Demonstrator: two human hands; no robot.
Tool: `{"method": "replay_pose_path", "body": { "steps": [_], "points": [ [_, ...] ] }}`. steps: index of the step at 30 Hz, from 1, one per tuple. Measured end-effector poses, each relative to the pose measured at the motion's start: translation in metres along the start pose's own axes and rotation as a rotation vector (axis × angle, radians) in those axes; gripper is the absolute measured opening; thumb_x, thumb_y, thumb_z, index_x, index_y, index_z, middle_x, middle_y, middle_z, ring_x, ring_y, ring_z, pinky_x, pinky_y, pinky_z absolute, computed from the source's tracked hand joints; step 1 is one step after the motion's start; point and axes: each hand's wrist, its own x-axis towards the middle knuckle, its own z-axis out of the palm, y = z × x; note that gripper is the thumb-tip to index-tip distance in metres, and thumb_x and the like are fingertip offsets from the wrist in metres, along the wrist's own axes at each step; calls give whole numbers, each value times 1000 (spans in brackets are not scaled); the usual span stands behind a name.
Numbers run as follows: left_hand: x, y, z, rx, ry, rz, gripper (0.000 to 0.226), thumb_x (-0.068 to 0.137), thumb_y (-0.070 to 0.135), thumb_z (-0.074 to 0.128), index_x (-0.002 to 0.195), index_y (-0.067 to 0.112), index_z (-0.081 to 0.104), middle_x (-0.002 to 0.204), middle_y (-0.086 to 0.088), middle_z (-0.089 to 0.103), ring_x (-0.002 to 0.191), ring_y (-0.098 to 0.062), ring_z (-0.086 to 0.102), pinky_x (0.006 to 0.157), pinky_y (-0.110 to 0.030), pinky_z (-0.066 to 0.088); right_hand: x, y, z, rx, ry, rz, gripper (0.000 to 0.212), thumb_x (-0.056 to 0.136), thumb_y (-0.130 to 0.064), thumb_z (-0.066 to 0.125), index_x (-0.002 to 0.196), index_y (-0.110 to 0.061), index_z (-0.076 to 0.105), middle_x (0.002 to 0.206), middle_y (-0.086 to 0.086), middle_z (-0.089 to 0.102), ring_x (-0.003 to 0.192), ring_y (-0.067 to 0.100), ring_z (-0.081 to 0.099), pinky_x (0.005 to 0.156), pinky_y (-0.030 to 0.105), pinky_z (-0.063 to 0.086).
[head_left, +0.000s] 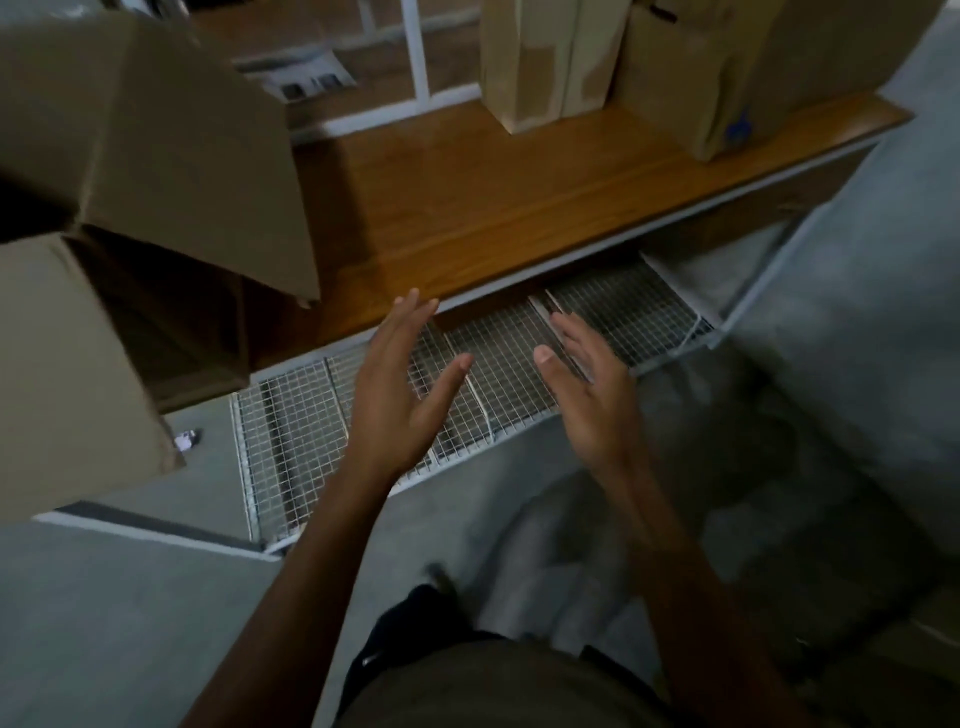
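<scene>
While the left hand (400, 384) and right hand (587, 395) hung released, fingers straight and palms facing, the wire mesh shelf (291, 431) lay just beneath them, below the wooden shelf's (493, 208) near edge, seemingly stiff, light and best gripped at its rim.

Entry: one view, head-worn, wide-angle.
Position: on the person, above and just behind both forearms.
Facing: forward and steeply down, over the wooden shelf (493, 208), the wire rack (291, 447) below it and the grey floor (130, 623).
Nearness: close. The left hand (400, 384) and right hand (587, 400) sit mid-frame, and a cardboard box (156, 130) crowds the upper left corner.
Edges: straight lines bow outward; the person's own torso (493, 686) fills the bottom edge.
</scene>
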Motion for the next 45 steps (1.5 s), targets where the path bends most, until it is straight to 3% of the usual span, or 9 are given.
{"method": "replay_pose_path", "body": {
  "steps": [4, 11, 16, 21, 24, 33, 38, 43, 45],
  "points": [
    [41, 0, 31, -47, -44, -17, 65, 90, 56, 53, 147, 24, 44, 157, 2, 36, 146, -14, 32, 115, -51, 32, 36, 13, -16, 14, 23, 45, 50, 97, -35, 56, 144, -25, 43, 155, -3, 39, 136, 5, 39, 107, 30, 40],
    [166, -21, 101, -154, -86, -19, 70, 89, 64, 49, 147, 26, 41, 157, 5, 37, 143, -13, 35, 110, -53, 38, 159, 25, -36, -57, 91, 32, 49, 96, -35, 57, 143, -25, 47, 154, -2, 40, 138, 9, 39, 103, 24, 40],
    [277, -32, 129, -233, -50, -10, 65, 89, 61, 52, 145, 30, 43, 154, 7, 40, 142, -9, 36, 111, -51, 38, 267, 14, -48, -92, 131, 1, 45, 95, -37, 58, 139, -29, 50, 154, -4, 38, 132, 6, 43, 84, 4, 39],
    [366, -31, 147, -286, -22, -8, 57, 93, 52, 56, 144, 31, 43, 150, 10, 44, 136, -5, 42, 108, -47, 43, 348, 6, -48, -41, 140, -12, 45, 96, -39, 57, 139, -30, 50, 154, -6, 39, 134, 7, 43, 96, 21, 45],
    [412, -25, 158, -325, -4, 6, 55, 94, 45, 59, 144, 28, 44, 144, 13, 46, 131, -1, 44, 105, -38, 46, 393, 2, -53, -38, 144, -29, 46, 95, -39, 58, 140, -30, 50, 154, -6, 39, 135, 7, 43, 96, 20, 43],
    [559, -8, 194, -218, 99, 27, 65, 89, 60, 53, 145, 29, 42, 149, 3, 44, 136, -15, 42, 108, -49, 42, 554, -14, -88, 16, 138, -149, 41, 95, -34, 60, 134, -24, 57, 140, -4, 56, 122, 4, 54, 94, 21, 50],
    [650, 12, 188, -48, 232, 71, 52, 94, 46, 54, 137, 16, 51, 138, -4, 52, 125, -14, 47, 104, -40, 43, 662, -35, -114, -66, 113, -253, 38, 92, -36, 63, 127, -21, 63, 128, -2, 64, 119, 11, 58, 99, 42, 50],
    [757, 24, 180, 182, 188, -62, 45, 90, 42, 59, 124, 14, 62, 126, -8, 58, 114, -23, 54, 95, -40, 47, 765, -73, -131, -238, 15, -366, 32, 95, -36, 60, 122, -21, 65, 119, -6, 67, 95, 1, 57, 74, 10, 42],
    [795, 24, 182, 247, 107, -135, 35, 91, 38, 62, 120, 17, 63, 120, -6, 61, 102, -19, 57, 83, -36, 49, 804, -87, -129, -335, -43, -391, 32, 95, -39, 58, 122, -22, 64, 119, -5, 66, 96, 6, 58, 73, 15, 41]
  ]
}}
